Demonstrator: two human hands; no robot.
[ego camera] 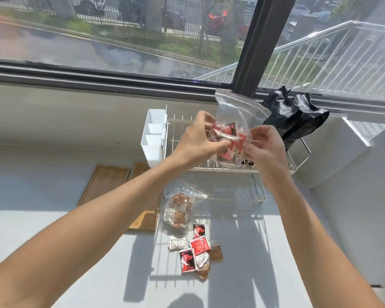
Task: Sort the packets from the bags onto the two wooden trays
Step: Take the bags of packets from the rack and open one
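Clear zip bag (236, 112) held up in the air over the wire rack (220, 174), long axis roughly upright, zip end pointing up toward the window and leaning a bit left, bottom end bunched between both hands. Red-and-black packets (226, 132) show inside the lower part, crumpled together, so their own direction can't be read. Left hand (196, 141) pinches the bag's lower left side, fingers curled closed on the plastic; right hand (265, 147) pinches the lower right side, thumb and fingers closed on it too. On the white table (53, 218) below, near the rack's front, a second clear bag (180, 207) lies flat with brown packets inside, its open end toward the rack. Just nearer the camera is a loose cluster of packets (198, 250): red-black ones, white ones, brown ones, some overlapping, lying at mixed angles. Two wooden trays (107, 183) sit side by side left of the rack, long axes running away from the camera, partly hidden by the left forearm. White plastic bin (153, 134) hangs on the rack's left end. Black bag (296, 121) stands at the rack's right rear by the window frame.
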